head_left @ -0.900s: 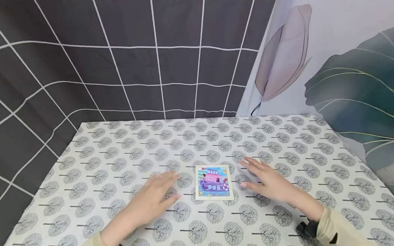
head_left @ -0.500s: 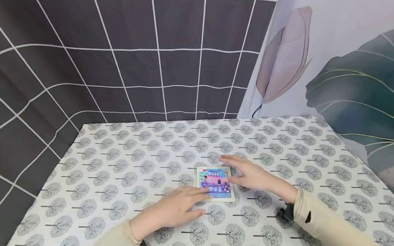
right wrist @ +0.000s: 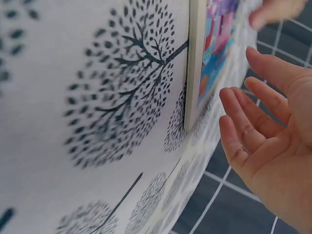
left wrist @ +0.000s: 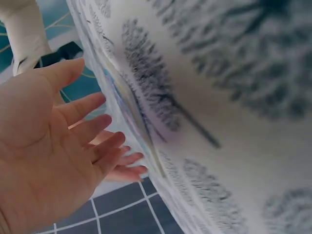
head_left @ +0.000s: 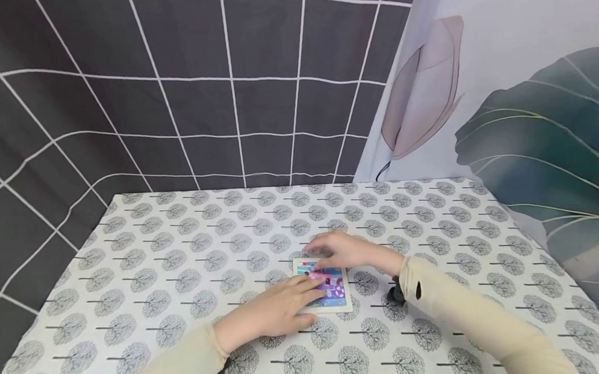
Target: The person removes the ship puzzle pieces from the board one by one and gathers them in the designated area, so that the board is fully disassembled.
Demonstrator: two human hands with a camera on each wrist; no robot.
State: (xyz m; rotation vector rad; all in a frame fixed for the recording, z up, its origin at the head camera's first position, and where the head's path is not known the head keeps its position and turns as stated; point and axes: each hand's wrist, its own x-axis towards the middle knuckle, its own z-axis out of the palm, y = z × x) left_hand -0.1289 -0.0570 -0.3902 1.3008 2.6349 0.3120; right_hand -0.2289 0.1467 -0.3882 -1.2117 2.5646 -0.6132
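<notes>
A flat square board (head_left: 336, 300) with a cream border and a colourful pink, purple and blue picture lies on the tablecloth. Over its left part reaches my left hand (head_left: 274, 310), fingers stretched out across the picture; whether they touch it is unclear. My right hand (head_left: 341, 250) is above the board's far edge and covers some of it, its fingers slightly bent. In the right wrist view the right hand (right wrist: 280, 131) appears apart from the board (right wrist: 195, 73), with nothing in its grasp. The left hand (left wrist: 53, 141) likewise holds nothing in the left wrist view.
A white tablecloth (head_left: 191, 275) with grey tree prints covers the table. Behind it hangs a dark curtain (head_left: 267, 102) with white grid lines. To the right is a pale curtain (head_left: 474, 1) with large leaf prints. A thin black cord (head_left: 383, 171) shows at the table's back edge.
Both hands have come in from either side to over the board. The left hand moved right onto the picture; the right hand moved left to the far edge. The board stays flat on the table.
</notes>
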